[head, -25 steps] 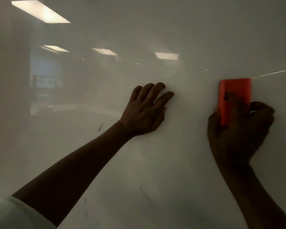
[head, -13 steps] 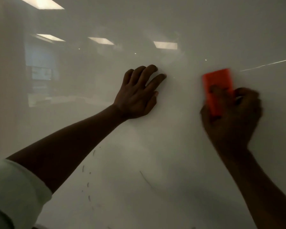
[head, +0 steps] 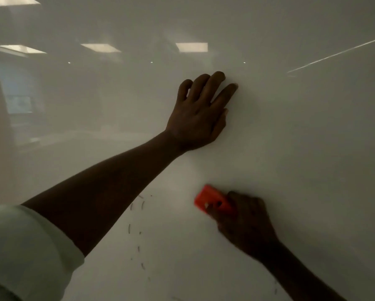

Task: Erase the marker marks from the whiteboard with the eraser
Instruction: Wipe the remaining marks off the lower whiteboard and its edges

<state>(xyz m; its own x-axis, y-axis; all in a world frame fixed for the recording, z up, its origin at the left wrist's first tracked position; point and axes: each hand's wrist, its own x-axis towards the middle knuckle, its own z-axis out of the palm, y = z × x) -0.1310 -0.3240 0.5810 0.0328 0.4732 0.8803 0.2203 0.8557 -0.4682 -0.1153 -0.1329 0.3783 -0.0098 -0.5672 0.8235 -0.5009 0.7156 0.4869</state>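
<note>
The glossy whiteboard (head: 301, 137) fills the whole view. My left hand (head: 198, 118) lies flat against it near the middle, fingers spread, holding nothing. My right hand (head: 245, 222) grips the orange eraser (head: 211, 199) and presses it on the board low and right of centre, tilted with its top to the upper left. Several short dark marker marks (head: 136, 233) trail down the board left of the eraser, just below my left forearm. A few more faint marks (head: 275, 287) show by my right wrist.
Ceiling lights (head: 192, 47) and a dim room reflect in the upper left of the board. A thin bright streak (head: 338, 53) crosses the upper right. My pale rolled sleeve (head: 19, 246) fills the lower left corner.
My right hand has swept the eraser from the upper right, level with my left hand, down and left to below it. My left hand stays planted on the board.
</note>
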